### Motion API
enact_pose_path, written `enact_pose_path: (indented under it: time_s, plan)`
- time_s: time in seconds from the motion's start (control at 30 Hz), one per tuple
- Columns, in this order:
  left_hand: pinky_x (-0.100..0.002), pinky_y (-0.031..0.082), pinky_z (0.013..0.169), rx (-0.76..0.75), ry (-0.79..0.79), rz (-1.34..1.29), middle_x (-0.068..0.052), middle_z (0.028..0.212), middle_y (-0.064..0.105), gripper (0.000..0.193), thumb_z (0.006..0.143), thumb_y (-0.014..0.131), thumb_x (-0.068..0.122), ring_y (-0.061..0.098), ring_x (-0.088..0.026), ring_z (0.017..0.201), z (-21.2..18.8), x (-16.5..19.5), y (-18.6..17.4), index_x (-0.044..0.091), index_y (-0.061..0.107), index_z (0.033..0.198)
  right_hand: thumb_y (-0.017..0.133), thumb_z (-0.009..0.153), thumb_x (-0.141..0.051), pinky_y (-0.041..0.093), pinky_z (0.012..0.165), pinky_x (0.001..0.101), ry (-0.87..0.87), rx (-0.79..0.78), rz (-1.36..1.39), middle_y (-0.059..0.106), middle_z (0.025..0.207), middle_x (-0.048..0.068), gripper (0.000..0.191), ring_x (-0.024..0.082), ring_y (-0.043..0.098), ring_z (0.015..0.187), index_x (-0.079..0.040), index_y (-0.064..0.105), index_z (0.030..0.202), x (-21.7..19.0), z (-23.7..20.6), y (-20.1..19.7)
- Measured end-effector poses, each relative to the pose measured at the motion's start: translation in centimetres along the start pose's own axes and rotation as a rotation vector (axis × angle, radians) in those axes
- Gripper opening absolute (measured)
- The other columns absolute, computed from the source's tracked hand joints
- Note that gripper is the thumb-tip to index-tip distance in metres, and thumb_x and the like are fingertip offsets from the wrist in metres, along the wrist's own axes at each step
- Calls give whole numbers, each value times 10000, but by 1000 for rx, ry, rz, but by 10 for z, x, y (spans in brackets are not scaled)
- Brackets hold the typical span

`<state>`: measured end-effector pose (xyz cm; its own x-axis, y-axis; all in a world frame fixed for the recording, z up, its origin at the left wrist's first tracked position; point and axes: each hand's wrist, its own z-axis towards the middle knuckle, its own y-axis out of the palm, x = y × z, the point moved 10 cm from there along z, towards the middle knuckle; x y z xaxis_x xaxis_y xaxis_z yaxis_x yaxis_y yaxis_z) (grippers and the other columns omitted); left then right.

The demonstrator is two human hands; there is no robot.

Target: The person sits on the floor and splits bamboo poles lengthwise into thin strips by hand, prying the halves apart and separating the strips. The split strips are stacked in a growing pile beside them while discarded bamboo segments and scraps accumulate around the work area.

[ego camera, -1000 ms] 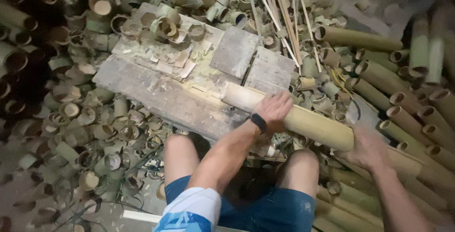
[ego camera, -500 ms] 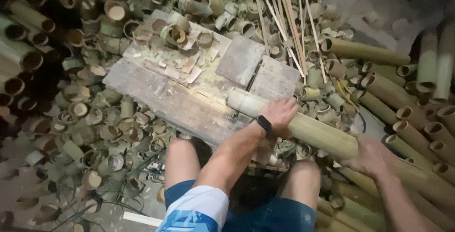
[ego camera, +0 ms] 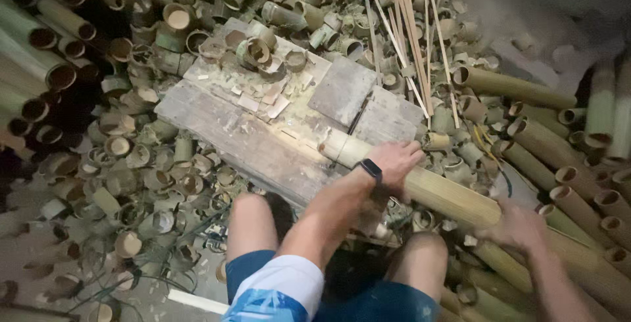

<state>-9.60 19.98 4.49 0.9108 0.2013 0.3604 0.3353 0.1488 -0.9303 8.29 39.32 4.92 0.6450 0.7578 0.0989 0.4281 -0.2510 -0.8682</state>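
A long pale bamboo pole (ego camera: 447, 194) lies slantwise, its cut end resting on the right edge of a worn wooden board (ego camera: 243, 135). My left hand (ego camera: 394, 161), with a black band on the wrist, grips the pole from above close to that end. Farther down the pole to the right, my right hand (ego camera: 519, 227) is closed around it and looks blurred. My bare knees (ego camera: 253, 223) sit just below the board. Chips and shavings litter the board, along with a flat grey square slab (ego camera: 342, 89).
Short cut bamboo rings (ego camera: 151, 177) are heaped all around the board. Long bamboo tubes (ego camera: 39, 66) are stacked at the left, and more tubes (ego camera: 578, 197) lie at the right. Thin split strips (ego camera: 414, 39) lie at the top.
Both hands have stayed on the pole, and its end is still on the board. The right hand has slid slightly down the pole. The view has shifted a little.
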Motion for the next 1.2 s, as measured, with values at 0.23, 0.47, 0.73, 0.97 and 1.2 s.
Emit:
enact_pose_path:
  time_s: [0.23, 0.47, 0.73, 0.97, 1.2]
  plan:
    - [-477, 433, 969, 646, -57, 141, -90, 1254, 607, 996, 417, 856, 600, 557, -299, 1195, -61, 24, -54, 121, 664, 1269, 934, 445, -451, 589, 938, 453, -96, 26, 58, 772, 1173, 133, 865, 327, 750, 1062, -242, 722, 1257, -18, -7, -8]
    - [-491, 404, 1053, 107, -107, 7, -157, 1313, 566, 798, 582, 870, 522, 518, -334, 1256, -11, 13, -23, 149, 640, 1250, 926, 469, -623, 584, 889, 468, -52, 162, -147, 754, 1091, 166, 953, 358, 727, 1012, -169, 674, 1267, 9, -35, -5]
    - [-545, 388, 1037, 585, -507, -304, -257, 1294, 554, 831, 739, 865, 479, 516, -419, 1237, -116, 58, 0, 31, 546, 1362, 926, 456, -529, 551, 971, 467, 208, 151, 153, 732, 1168, 121, 816, 329, 688, 1119, -187, 727, 1170, 137, -159, 123]
    - [-328, 534, 969, 434, -411, -1221, -86, 1191, 694, 738, 708, 914, 276, 650, -181, 1084, -56, 143, 47, -4, 621, 1325, 954, 462, -459, 412, 1100, 460, 480, 146, 454, 615, 1301, 138, 1074, 309, 554, 1246, -141, 517, 1390, 198, -339, 297]
    - [-381, 535, 914, 108, 304, -446, -166, 1104, 679, 770, 620, 936, 193, 646, -264, 1038, -16, 318, 66, 8, 630, 1302, 918, 573, -405, 544, 992, 416, 710, -16, 688, 701, 1144, 100, 751, 267, 652, 1112, -103, 662, 1211, 216, -478, 402]
